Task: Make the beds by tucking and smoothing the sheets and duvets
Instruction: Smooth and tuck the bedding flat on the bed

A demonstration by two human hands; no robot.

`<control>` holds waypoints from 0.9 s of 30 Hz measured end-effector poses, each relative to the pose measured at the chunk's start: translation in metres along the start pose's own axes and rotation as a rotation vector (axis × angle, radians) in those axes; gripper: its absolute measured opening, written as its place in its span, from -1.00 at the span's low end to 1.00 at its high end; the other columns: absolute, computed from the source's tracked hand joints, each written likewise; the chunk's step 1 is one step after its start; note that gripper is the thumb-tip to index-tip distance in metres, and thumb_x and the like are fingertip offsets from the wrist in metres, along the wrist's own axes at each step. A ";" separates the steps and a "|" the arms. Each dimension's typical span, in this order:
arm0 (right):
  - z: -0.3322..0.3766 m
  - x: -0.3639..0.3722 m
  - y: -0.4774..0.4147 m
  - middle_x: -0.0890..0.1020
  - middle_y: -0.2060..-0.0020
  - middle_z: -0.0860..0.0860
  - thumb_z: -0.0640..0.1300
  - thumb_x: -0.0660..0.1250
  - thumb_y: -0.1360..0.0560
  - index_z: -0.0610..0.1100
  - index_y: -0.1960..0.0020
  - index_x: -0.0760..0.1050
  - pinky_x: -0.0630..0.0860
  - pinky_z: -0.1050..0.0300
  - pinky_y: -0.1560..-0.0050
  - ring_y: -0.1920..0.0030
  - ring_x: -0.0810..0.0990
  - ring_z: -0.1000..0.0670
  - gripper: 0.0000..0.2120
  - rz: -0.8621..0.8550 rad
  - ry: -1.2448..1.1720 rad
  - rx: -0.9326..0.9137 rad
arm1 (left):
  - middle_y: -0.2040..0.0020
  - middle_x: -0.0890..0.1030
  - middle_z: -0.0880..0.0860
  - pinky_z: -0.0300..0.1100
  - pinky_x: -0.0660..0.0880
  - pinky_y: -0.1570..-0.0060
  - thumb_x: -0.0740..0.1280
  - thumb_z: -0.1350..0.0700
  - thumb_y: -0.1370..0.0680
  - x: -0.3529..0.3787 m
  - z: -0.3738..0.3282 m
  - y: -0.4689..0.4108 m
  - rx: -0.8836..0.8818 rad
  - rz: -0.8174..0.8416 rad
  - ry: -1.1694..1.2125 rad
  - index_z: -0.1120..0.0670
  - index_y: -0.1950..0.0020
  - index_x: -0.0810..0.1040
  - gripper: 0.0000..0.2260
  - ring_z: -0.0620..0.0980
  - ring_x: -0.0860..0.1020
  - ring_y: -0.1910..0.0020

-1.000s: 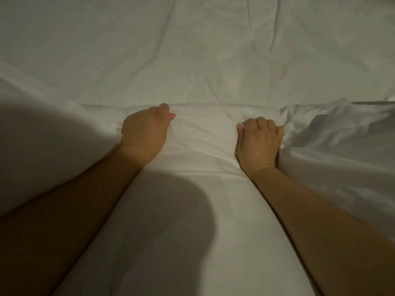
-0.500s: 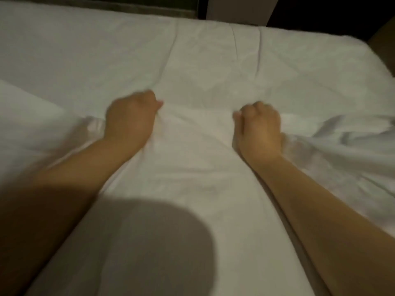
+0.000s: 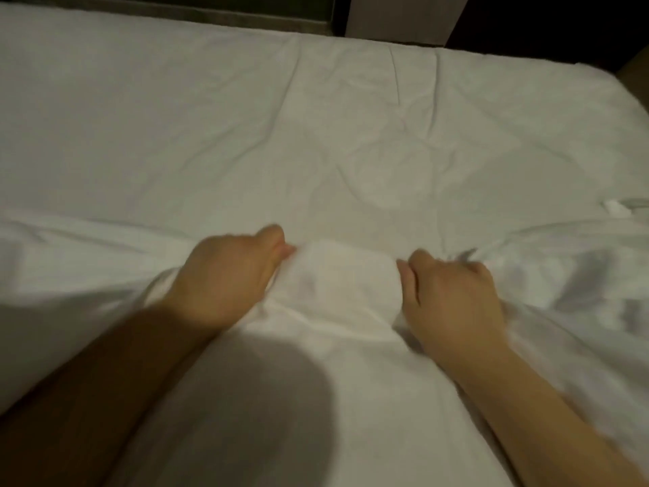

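The white duvet (image 3: 346, 290) fills the near half of the view, its leading edge bunched at the centre; it looks soft, puffy and light, likely to sag and crease between grips, so the hem either side of the bunch seems the place to hold, hands spread wider for an even pull; the left hand (image 3: 228, 275), at 9 o'clock of the bunch, and the right hand (image 3: 453, 304), at 3 o'clock, both curl their fingers into that edge, gripping it; toward 12 o'clock lies the creased white sheet (image 3: 316, 135), flat on the bed.
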State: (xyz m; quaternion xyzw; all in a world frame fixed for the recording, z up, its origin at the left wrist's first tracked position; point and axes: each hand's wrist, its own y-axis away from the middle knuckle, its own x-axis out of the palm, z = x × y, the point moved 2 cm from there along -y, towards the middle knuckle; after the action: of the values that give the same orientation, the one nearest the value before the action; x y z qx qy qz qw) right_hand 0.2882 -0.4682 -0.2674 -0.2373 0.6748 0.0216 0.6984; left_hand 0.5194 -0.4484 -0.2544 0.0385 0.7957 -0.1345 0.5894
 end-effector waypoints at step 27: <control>0.007 0.064 0.004 0.58 0.17 -0.07 -0.06 0.08 -0.57 -0.13 -0.02 0.57 0.26 0.05 -0.10 0.13 0.53 -0.15 -0.70 -0.030 -0.182 0.201 | 0.48 0.42 0.12 -0.13 0.29 0.42 0.20 0.07 -0.55 0.079 0.022 -0.005 -0.130 -0.158 -0.083 0.16 0.33 0.37 -0.71 0.07 0.35 0.54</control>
State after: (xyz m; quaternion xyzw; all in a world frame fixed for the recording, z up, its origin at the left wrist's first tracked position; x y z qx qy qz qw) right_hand 0.2985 -0.4808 -0.3295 -0.1732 0.6037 -0.0354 0.7774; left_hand 0.5146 -0.4663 -0.3344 -0.0683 0.7782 -0.1303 0.6106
